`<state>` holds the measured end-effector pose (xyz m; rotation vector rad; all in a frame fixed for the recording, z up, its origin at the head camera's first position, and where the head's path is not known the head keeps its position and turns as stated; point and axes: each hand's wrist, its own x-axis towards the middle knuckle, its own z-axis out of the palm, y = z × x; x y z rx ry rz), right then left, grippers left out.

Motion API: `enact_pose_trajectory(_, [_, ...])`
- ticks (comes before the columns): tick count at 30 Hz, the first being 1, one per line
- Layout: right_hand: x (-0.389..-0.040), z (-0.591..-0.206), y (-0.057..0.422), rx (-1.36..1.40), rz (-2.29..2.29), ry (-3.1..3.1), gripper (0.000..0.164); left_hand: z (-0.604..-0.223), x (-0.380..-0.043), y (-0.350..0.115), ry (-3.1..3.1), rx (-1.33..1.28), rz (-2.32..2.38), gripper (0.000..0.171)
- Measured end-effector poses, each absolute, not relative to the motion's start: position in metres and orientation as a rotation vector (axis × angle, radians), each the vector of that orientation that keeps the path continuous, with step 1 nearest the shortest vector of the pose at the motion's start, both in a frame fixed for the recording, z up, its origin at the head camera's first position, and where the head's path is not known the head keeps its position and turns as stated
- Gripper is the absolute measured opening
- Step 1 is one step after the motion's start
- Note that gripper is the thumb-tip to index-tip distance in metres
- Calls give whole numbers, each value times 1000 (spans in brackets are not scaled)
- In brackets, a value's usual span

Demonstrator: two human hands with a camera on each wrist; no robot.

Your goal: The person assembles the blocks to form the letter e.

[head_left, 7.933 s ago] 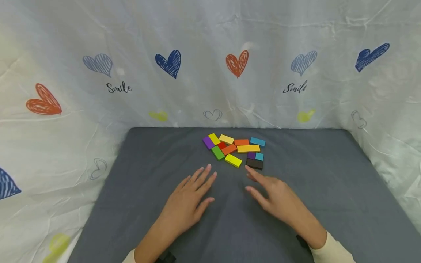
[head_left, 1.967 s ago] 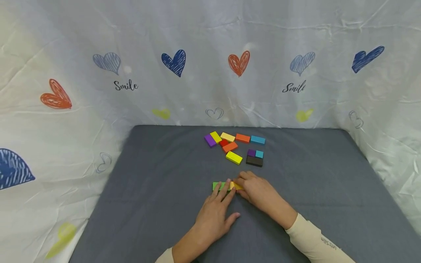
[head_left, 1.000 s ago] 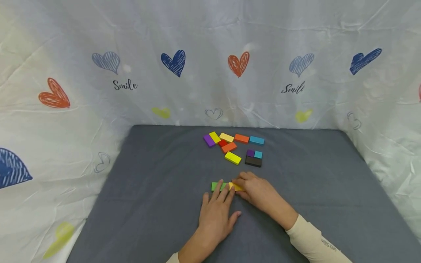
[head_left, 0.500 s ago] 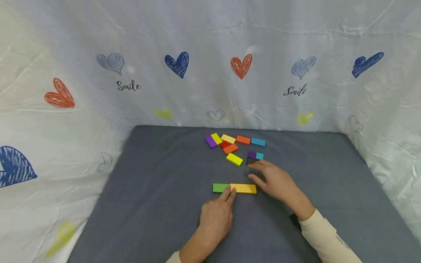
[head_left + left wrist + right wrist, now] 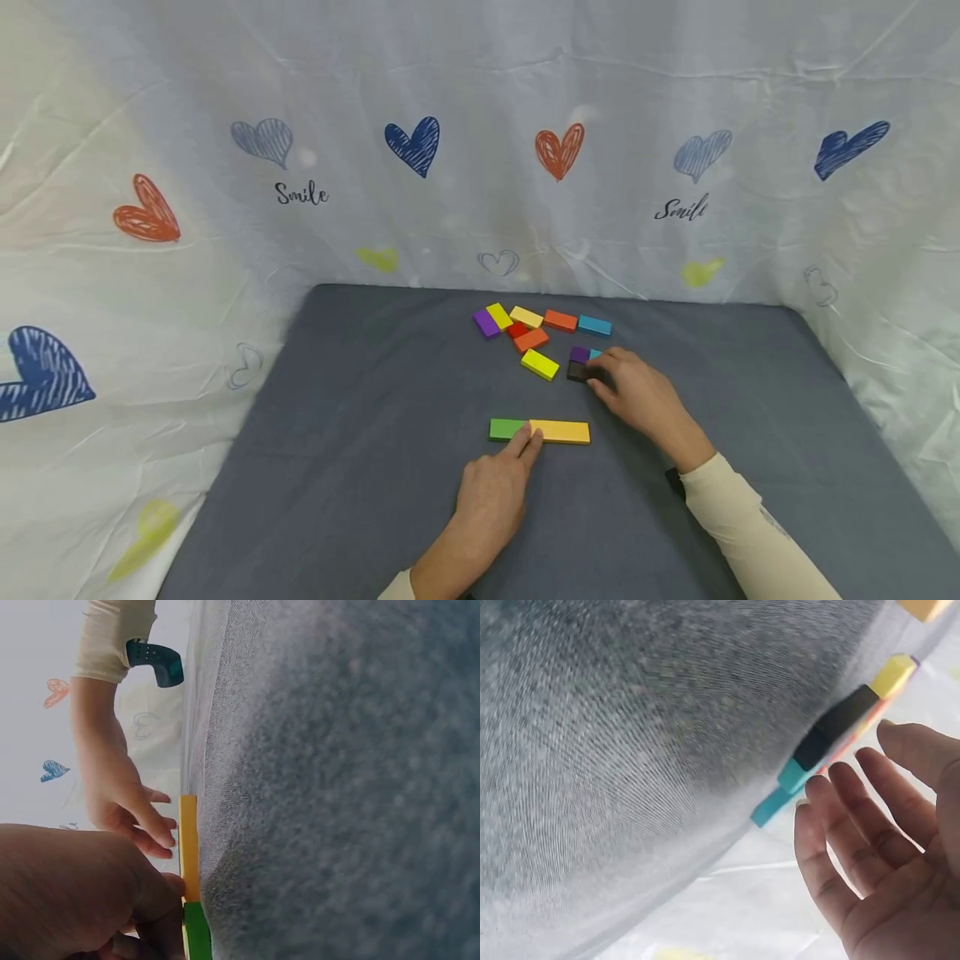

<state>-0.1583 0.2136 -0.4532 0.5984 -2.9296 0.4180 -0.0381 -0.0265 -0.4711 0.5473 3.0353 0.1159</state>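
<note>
A green block [image 5: 506, 429] and a longer orange-yellow block [image 5: 566, 432] lie end to end on the grey cloth. Two straight fingers of my left hand [image 5: 489, 493] press down where they meet; its other fingers are folded under. Farther back, my right hand [image 5: 643, 398] hovers at a black block [image 5: 577, 372], thumb and fingers parted with nothing between them. Its fingers partly cover that block and a small light-blue block [image 5: 595, 354] behind it. A small purple block [image 5: 579, 354] sits beside the light-blue one. In the right wrist view, the fingertips overlap the black block's edge [image 5: 836, 727].
Left of the black block lies a yellow block [image 5: 539, 364]. Behind are two orange blocks, one of them the nearer orange block [image 5: 532, 340], plus red, cream, purple and yellow ones. A blue block [image 5: 595, 326] is at the back right. A white printed curtain [image 5: 465, 208] hangs behind the table.
The green and orange-yellow blocks came forward from the group and were lined up. My right hand then released the orange-yellow block and moved back to the black one; some left fingers folded in.
</note>
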Motion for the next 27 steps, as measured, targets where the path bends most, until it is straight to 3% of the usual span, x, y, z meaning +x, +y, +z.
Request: enact_pose_trajectory(27, [-184, -460, 209, 561, 415, -3018, 38, -464, -39, -24, 2990, 553, 37, 76])
